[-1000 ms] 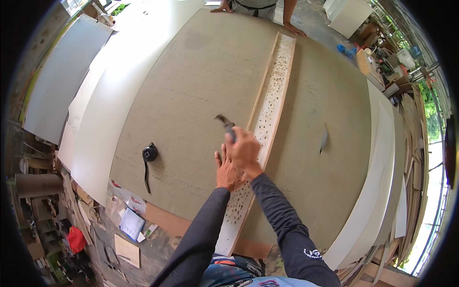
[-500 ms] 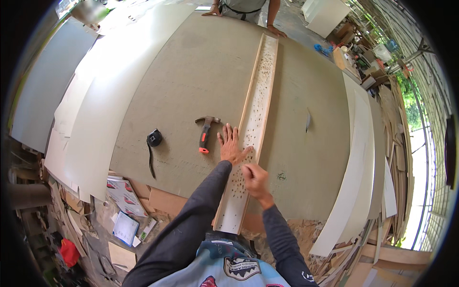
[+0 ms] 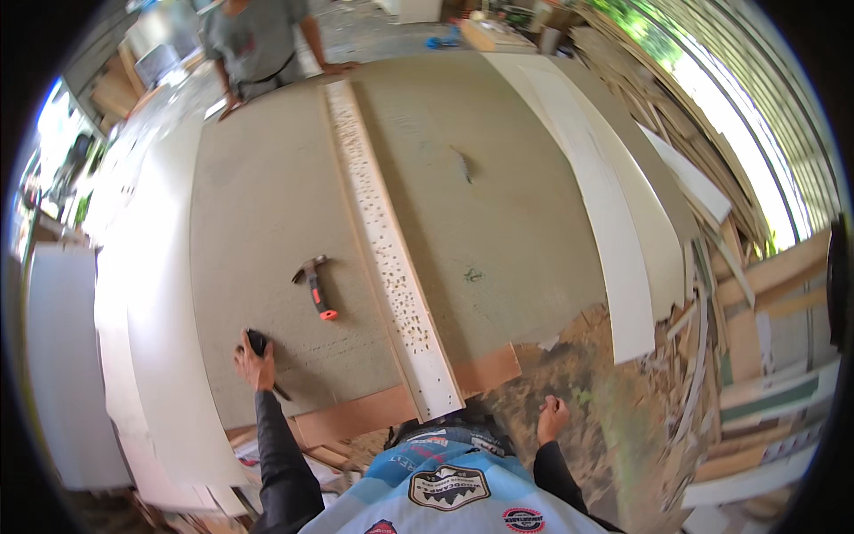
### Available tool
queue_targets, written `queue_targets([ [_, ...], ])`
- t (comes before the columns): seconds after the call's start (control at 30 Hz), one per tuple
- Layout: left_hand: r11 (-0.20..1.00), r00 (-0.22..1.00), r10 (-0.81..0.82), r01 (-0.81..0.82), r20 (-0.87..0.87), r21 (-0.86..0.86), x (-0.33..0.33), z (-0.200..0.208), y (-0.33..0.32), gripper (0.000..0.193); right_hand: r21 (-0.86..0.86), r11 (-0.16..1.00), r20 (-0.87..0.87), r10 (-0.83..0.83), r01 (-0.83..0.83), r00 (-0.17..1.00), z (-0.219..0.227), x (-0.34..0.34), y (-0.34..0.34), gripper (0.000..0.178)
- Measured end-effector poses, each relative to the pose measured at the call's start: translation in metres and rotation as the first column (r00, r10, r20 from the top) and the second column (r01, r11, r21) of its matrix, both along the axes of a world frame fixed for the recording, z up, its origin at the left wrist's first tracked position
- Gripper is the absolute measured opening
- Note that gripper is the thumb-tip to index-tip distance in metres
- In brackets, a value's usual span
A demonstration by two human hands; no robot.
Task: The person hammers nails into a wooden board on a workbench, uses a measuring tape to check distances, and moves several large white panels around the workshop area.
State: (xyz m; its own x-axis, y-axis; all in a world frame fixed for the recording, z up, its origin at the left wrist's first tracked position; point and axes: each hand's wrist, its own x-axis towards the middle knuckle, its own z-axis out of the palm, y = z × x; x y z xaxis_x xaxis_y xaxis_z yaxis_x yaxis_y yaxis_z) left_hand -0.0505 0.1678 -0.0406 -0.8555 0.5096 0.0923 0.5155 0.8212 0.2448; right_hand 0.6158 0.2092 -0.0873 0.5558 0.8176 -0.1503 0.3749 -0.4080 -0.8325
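Right, left hand [image 3: 255, 367] is out at lower left of the frame, fingers curled over a small black tool [image 3: 257, 341] on the tabletop [image 3: 258, 205]. Looks like a tape measure, can't confirm. Fingers are wrapped around it; whether it's lifted or just pressed flat, can't tell.

Right hand [image 3: 552, 418] hangs off the near edge at lower centre-right, loosely curled, empty, touching nothing.

Hammer [image 3: 314, 283] lies flat, centre-left of frame, between the black tool and the strip [image 3: 382, 240]. Head toward upper left, orange-tipped handle toward lower right. Neither hand touches it; likely parked within the left arm's reach.

The strip is a long pale board peppered with dark dots, probably nail heads or holes. Long axis runs from upper centre down to lower centre, near end overhanging the table edge right at the person's torso. Lying flat on the grey sheet, so presumably supported along most of its length.

Another person [image 3: 253, 44] at the far end, top of frame, has a hand [image 3: 336, 67] on the tabletop beside the strip's far end.

Small dark object [image 3: 463, 165] right of the strip, too small to identify.
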Motion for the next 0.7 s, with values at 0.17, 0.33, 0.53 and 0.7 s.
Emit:
queue_targets([
  [0.17,0.993,0.998,-0.054,0.051,0.024,0.102,-0.008,-0.008,-0.017,0.070,-0.271,0.918,0.096,0.326,-0.290,0.941,-0.036,-0.022,-0.029,0.026],
  [0.33,0.993,0.998,0.061,-0.058,-0.027,0.098,0.001,-0.010,-0.005,0.069,-0.350,0.826,0.106,0.504,-0.443,0.857,-0.048,-0.016,-0.026,0.026],
  [0.53,0.982,0.985,0.167,-0.163,-0.038,0.097,0.003,-0.030,-0.020,0.071,0.059,0.998,0.418,-0.060,0.038,0.907,-0.014,0.045,0.016,0.015],
  [0.7,0.949,0.983,0.175,-0.184,0.055,0.256,-0.003,-0.046,-0.038,0.072,0.158,0.961,0.719,-0.271,0.229,0.640,0.046,0.145,0.103,0.026],
])
